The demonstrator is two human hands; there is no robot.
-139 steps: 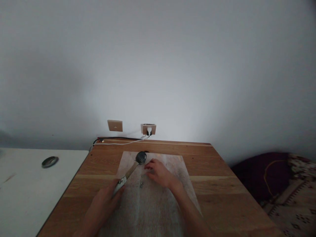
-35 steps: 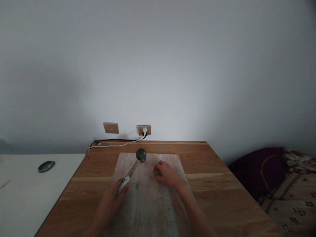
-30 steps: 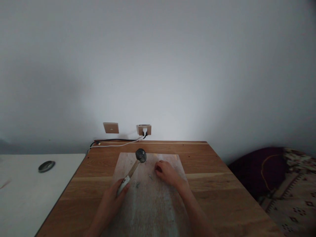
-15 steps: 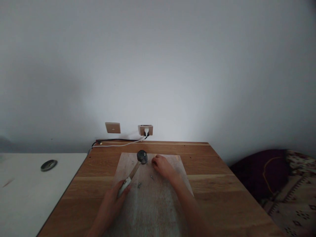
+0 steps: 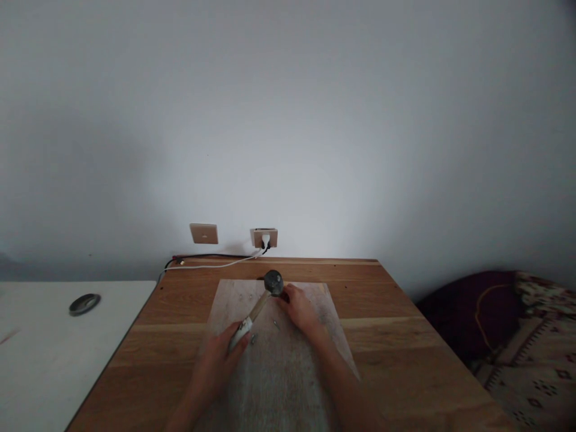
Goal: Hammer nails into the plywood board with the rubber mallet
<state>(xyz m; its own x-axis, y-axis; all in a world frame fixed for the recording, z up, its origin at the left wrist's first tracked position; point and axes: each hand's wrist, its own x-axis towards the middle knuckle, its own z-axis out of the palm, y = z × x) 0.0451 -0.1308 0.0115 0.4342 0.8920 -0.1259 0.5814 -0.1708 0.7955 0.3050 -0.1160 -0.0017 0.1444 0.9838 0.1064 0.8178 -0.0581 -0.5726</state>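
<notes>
Far off to the left of my left hand a small dark ring (image 5: 81,303) lies on the white table (image 5: 54,354), well clear of the work. My left hand (image 5: 220,359) is clenched round the lower end of the hammer (image 5: 260,305), whose wooden handle slants up and to the right, with the dark head (image 5: 273,282) raised just beside my right hand (image 5: 300,308). That hand rests curled on the pale board (image 5: 234,297); it seems to pinch something small right under the head, but I cannot tell what, nor how tight. To do this well I judge the blows should be short and light, the head coming down square, my fingertips low and off to the side. Between my hands two small nails (image 5: 253,339) lie loose on the board; they could skitter if the board jumps. Beyond both hands a white cable (image 5: 211,263) runs along the far edge of the wooden table (image 5: 405,336) to a wall socket (image 5: 264,237), with a switch plate (image 5: 204,233) left of it. Well to the right of my right hand sits a dark cushion (image 5: 463,312) on a patterned rug (image 5: 535,366)
</notes>
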